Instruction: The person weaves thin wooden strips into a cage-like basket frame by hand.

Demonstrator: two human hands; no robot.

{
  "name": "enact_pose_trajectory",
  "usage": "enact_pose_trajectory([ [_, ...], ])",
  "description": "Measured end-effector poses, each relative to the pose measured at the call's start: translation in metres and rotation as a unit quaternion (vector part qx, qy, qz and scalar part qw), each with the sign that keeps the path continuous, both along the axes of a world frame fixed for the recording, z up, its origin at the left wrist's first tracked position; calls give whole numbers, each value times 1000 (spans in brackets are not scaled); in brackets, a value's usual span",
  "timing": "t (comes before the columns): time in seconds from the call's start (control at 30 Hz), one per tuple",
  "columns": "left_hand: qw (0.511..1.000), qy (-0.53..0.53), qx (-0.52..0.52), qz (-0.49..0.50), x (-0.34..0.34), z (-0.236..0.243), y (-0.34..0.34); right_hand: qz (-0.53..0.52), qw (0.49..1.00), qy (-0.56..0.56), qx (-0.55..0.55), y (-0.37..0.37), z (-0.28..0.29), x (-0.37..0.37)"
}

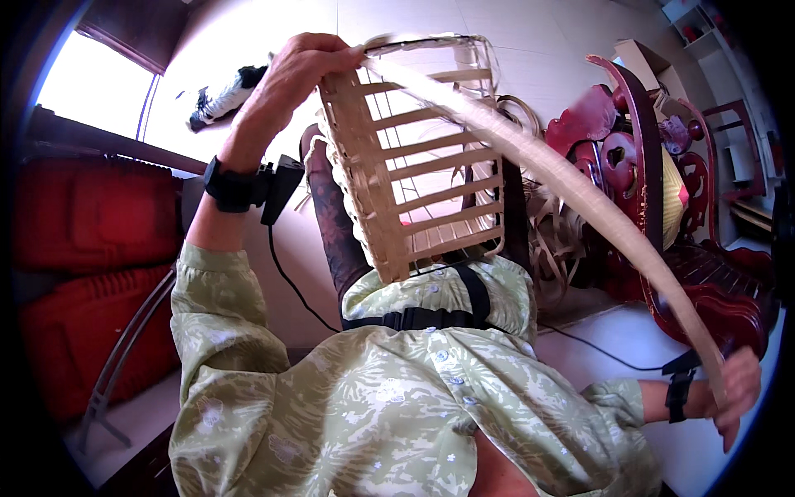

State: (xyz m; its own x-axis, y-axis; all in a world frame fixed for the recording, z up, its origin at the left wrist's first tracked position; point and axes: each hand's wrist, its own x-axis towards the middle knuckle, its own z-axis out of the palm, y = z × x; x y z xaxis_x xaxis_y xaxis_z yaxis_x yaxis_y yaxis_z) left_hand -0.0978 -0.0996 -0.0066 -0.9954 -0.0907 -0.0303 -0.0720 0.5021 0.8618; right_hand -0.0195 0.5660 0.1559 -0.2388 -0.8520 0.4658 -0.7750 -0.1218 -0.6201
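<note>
A half-woven tan basket rests tilted on my lap, with flat slats and thin wires across its open frame. At its upper left corner my left hand is closed, thumb and fingers pinching the rim where a long flat weaving strip begins. That pale strip arcs over the basket and down to the lower right. Out at the far right, my right hand is closed around the strip's other end, arm stretched away from my body. This hand is slightly blurred, and its fingers are partly turned away.
Red plastic cases are stacked at the left beside a curved metal frame. A carved dark red wooden chair stands at the right, with loose strips heaped near it. Thin black cables run from both wrist devices.
</note>
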Motion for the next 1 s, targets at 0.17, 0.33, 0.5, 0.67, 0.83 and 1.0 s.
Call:
enact_pose_trajectory([
  [0.17,999,-21,-18,-37,-12,3,10,-553,723,-127,-394,38,-58,25],
  [0.33,997,80,-13,-5,1,-21,-5,-591,663,-51,-456,126,-63,14],
  [0.5,998,46,28,32,-7,-29,-7,-851,490,62,179,45,-50,4],
  [0.67,996,92,19,7,4,-2,27,-684,729,10,25,-169,-96,-54],
  [0.83,991,120,42,29,21,0,32,-407,911,-71,-14,-352,-146,-89],
  [1.0,994,65,76,33,33,2,31,-365,903,225,22,-393,-163,-104],
])
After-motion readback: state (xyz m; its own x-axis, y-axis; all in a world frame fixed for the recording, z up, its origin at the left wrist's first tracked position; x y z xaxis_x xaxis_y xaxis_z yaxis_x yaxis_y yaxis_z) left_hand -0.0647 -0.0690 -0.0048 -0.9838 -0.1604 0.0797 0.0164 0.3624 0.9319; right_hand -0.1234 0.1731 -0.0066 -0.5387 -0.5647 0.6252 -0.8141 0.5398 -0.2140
